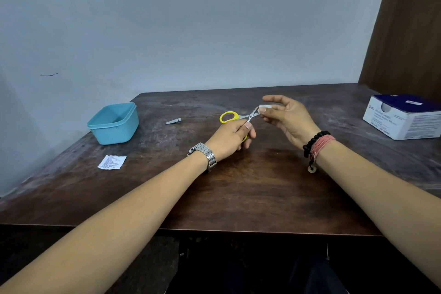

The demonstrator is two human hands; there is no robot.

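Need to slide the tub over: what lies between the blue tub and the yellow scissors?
A metal nail clipper lies on the table between blue tub and yellow scissors, per the head view.

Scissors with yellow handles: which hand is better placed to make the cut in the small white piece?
The left hand. It grips the scissors, and their blade tips are at the small white piece. The right hand holds that piece, so it is busy with it.

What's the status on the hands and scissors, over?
Left hand grips yellow scissors, blades at small white strip. Right hand pinches the strip. Nothing in the way; nail clipper lies apart on table.
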